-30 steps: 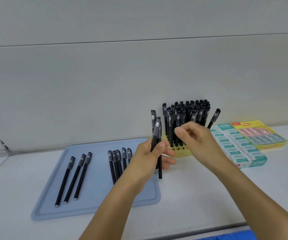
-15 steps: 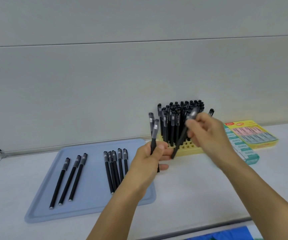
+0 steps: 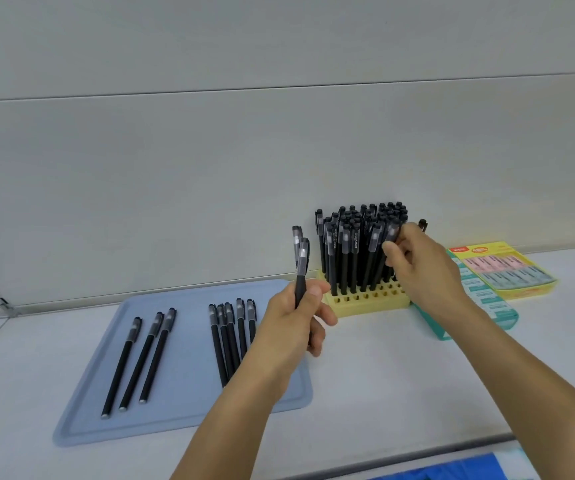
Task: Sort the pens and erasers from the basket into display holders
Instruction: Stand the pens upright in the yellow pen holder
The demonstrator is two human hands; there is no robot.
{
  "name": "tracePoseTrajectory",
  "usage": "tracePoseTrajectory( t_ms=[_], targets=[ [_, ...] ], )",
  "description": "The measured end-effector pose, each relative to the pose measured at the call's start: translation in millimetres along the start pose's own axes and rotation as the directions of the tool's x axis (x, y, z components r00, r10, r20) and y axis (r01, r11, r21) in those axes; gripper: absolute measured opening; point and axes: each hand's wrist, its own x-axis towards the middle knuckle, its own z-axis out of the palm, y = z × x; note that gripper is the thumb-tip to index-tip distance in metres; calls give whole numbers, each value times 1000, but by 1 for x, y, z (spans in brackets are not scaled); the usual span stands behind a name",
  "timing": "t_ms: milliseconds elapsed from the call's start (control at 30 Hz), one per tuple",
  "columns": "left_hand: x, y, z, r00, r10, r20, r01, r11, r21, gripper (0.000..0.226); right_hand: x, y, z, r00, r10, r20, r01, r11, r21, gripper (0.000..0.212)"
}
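Note:
My left hand (image 3: 296,317) grips two black pens (image 3: 301,261) upright, just left of the yellow pen holder (image 3: 369,299). The holder stands against the wall and is packed with several upright black pens (image 3: 358,244). My right hand (image 3: 421,268) pinches one black pen (image 3: 391,237) near its cap and holds it nearly upright among the pens at the holder's right side. A blue-grey tray (image 3: 182,403) lies at the left. On it are three pens (image 3: 140,358) on the left and several more pens (image 3: 230,334) near my left wrist.
Two eraser display boxes sit right of the holder: a teal one (image 3: 480,299) partly behind my right forearm and a yellow one (image 3: 507,268) with pink and pale blue erasers. The white shelf ends at a front edge, with something blue (image 3: 452,471) below it.
My right hand has carried its pen from a slant in front of the holder up to nearly upright among the standing pens. My left hand keeps its two pens.

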Motion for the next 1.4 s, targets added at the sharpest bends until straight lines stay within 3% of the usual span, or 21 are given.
tracePoseTrajectory(
  t_ms=[100, 200, 300, 367, 433, 533, 633, 733, 1033, 1200, 1400],
  targets=[
    [2, 0, 0, 999, -39, -18, 39, 999, -29, 17, 1, 1, 5, 997, 45, 59, -44, 999, -19, 21],
    [3, 1, -1, 997, -66, -27, 64, 995, -76, 6, -5, -4, 4, 993, 115, -26, -114, 993, 16, 19],
    [3, 3, 1, 999, -38, 8, 39, 995, -91, 3, -22, -20, 2, 982, 138, -127, -93, 945, 313, 20],
    [2, 3, 6, 998, -14, 66, 20, 995, -98, 12, -31, -36, -1, 998, 26, 61, -55, 850, 524, 15],
    [2, 3, 13, 990, 15, 138, -9, 999, -44, 20, -36, -46, -3, 950, -120, 287, -116, 718, 686, 20],
    [1, 2, 21, 990, 46, 134, -53, 997, 50, 22, -30, -43, -12, 962, -74, 264, -159, 633, 758, 23],
    [3, -2, 17, 999, 30, 39, -32, 998, 54, 22, -17, -22, -25, 996, 89, 30, -86, 755, 650, 24],
    [4, -4, 12, 999, -5, 36, 4, 999, 42, 22, -6, -2, -32, 992, 95, -88, -51, 912, 408, 27],
    [10, -6, 13, 993, -114, -44, 111, 992, -67, 22, 3, 7, -10, 993, 75, 97, -81, 995, 66, 27],
    [9, -9, 13, 999, -32, -34, 31, 999, -24, 26, 11, -1, -13, 990, 54, 132, -54, 999, -8, 27],
    [10, -8, 16, 999, 32, 1, -32, 999, 27, 23, 8, -3, -14, 975, 50, 218, -60, 998, 38, 19]
  ],
)
